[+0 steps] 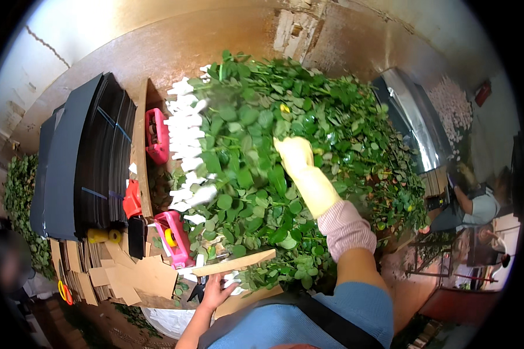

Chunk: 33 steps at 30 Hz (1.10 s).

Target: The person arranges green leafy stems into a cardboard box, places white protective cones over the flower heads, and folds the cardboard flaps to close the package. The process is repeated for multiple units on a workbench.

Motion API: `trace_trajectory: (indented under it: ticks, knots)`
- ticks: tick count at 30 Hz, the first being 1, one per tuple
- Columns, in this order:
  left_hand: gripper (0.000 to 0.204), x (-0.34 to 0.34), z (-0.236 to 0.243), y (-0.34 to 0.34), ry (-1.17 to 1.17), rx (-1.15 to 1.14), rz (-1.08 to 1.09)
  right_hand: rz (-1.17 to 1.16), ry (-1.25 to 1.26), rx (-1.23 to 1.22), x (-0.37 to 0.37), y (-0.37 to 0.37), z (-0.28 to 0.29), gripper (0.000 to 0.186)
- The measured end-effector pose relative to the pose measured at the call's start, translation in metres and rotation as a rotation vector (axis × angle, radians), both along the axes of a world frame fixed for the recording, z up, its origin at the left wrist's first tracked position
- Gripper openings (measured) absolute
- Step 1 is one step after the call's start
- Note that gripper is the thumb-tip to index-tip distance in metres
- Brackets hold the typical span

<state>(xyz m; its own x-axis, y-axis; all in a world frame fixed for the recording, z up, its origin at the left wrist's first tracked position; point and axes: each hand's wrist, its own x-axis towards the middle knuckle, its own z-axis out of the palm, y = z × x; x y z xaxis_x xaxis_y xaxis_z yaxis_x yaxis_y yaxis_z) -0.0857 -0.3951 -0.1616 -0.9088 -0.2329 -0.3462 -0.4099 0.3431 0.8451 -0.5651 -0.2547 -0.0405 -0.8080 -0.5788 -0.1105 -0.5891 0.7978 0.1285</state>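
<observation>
**Leafy stems are filling the workbench**

We are standing at a workbench [162, 301] whose middle is disappearing under leafy green stems [250, 174], with white-wrapped tips [186, 142] lining their left side. Our yellow-gloved right hand [295, 156] is reaching over the leaves, its fingers drawn narrow (we cannot tell whether they are holding a stem). Our bare left hand [215, 292] is resting at the near edge, below a wooden strip [236, 263]; its fingers are meeting a white wrap [231, 279], though we cannot tell whether they are gripping it. Leftward, pink tape dispensers [163, 136] are sitting near a tall stack of black sheets [87, 163], and cardboard pieces [151, 276] are lying in front. A stained brown wall [215, 43] is rising behind; at right, a co-worker [480, 208] is showing beyond the stems, and pale litter [450, 107] is covering the floor.
</observation>
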Motion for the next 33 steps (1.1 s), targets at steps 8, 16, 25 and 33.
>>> trace_trajectory:
  ticks: [8,16,25,33]
  knots:
    - [0.049,-0.004,0.0,0.0,0.082,-0.02,-0.039,-0.183,-0.305,-0.474,-0.042,-0.008,0.137,0.023]
    - [0.049,0.002,-0.009,0.001,0.075,0.013,-0.028,-0.052,0.114,-0.413,-0.021,-0.012,0.208,0.02]
    - [0.051,-0.005,0.0,0.0,0.109,-0.003,-0.042,0.202,0.147,-0.222,0.106,0.057,0.031,0.056]
    - [0.053,-0.005,0.002,-0.003,0.094,-0.063,-0.046,0.046,-0.275,0.231,0.153,0.115,-0.005,0.024]
